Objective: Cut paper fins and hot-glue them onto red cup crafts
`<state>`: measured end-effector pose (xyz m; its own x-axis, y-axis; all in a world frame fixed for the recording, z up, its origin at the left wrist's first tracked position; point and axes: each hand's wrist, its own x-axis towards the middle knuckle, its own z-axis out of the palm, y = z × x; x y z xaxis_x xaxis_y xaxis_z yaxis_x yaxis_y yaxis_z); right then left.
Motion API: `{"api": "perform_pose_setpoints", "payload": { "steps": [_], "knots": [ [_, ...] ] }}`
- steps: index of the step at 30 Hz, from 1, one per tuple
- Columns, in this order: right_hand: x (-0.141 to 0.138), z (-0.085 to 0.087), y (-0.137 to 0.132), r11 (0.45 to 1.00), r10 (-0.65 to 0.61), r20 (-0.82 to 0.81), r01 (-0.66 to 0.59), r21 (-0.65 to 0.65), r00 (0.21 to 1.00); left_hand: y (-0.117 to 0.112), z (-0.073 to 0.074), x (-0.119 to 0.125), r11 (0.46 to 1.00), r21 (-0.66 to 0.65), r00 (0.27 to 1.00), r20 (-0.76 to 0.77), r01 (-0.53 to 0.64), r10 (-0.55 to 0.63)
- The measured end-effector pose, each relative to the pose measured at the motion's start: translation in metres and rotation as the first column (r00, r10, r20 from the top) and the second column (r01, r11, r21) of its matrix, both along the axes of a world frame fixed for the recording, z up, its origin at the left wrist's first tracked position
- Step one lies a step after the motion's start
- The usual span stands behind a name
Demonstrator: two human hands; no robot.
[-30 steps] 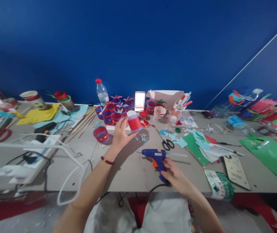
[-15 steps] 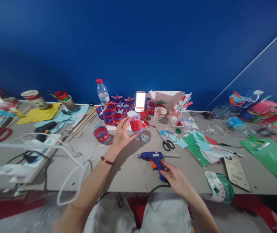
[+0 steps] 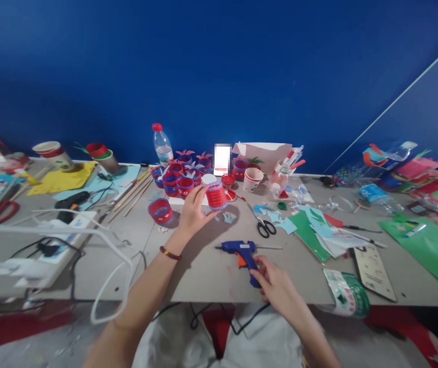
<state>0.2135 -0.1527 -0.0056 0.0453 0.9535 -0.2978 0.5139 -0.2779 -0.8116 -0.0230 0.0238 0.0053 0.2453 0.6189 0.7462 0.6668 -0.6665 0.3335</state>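
Note:
My left hand (image 3: 194,210) grips a small red ribbed cup (image 3: 216,196) with a bluish rim, tilted above the table. At the table's front, my right hand (image 3: 274,280) has its fingers around the handle of a blue glue gun (image 3: 241,249) with an orange trigger. The gun's nozzle points left, and a glue stick (image 3: 268,248) sticks out of its back. Left of my left hand stands a red and purple cup (image 3: 160,211) with small white dots. Behind it are several similar cups (image 3: 185,186) topped with paper leaves.
Black-handled scissors (image 3: 266,228) lie among light blue paper scraps (image 3: 286,225). A white paper cup (image 3: 253,179) and a clear bottle (image 3: 163,144) stand at the back. On the left are a power strip (image 3: 63,245), looping white cables and wooden sticks (image 3: 130,197). Green paper (image 3: 425,255) lies right.
My right hand has shifted the glue gun slightly left and turned its handle a little. My left hand and the red cup have hardly moved.

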Motion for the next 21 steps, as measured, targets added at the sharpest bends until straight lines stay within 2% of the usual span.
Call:
{"api": "perform_pose_setpoints", "payload": {
  "steps": [2, 4, 7, 9, 13, 18, 21],
  "knots": [
    [-0.002, 0.003, -0.003, 0.997, 0.053, 0.224, -0.066, 0.050, 0.973, 0.000, -0.001, 0.000, 1.000, 0.001, 1.000, -0.006, 0.008, -0.008],
    [-0.005, 0.007, -0.006, 0.992, 0.074, 0.433, -0.110, 0.058, 0.898, 0.000, -0.001, 0.000, 1.000, 0.001, 1.000, -0.015, 0.009, -0.009],
    [-0.007, 0.010, -0.009, 0.993, 0.101, 0.587, -0.116, -0.013, 0.803, -0.001, 0.000, 0.000, 1.000, -0.001, 1.000, -0.020, 0.000, 0.000],
    [-0.008, 0.009, -0.010, 0.991, 0.126, 0.602, -0.126, -0.042, 0.788, -0.001, 0.000, 0.000, 1.000, -0.004, 1.000, -0.028, -0.005, 0.005],
    [-0.007, 0.007, -0.012, 0.992, 0.110, 0.560, -0.128, -0.008, 0.821, -0.001, -0.001, 0.000, 1.000, 0.020, 0.999, -0.038, 0.000, 0.000],
    [0.002, 0.017, 0.001, 0.976, -0.055, 0.495, -0.058, 0.211, 0.867, -0.002, 0.000, 0.001, 1.000, 0.024, 0.999, -0.049, -0.010, 0.011],
    [0.013, 0.025, 0.029, 0.939, -0.030, 0.426, -0.121, 0.323, 0.904, -0.001, 0.000, 0.000, 1.000, 0.024, 0.999, -0.036, -0.008, 0.009]
  ]
}}
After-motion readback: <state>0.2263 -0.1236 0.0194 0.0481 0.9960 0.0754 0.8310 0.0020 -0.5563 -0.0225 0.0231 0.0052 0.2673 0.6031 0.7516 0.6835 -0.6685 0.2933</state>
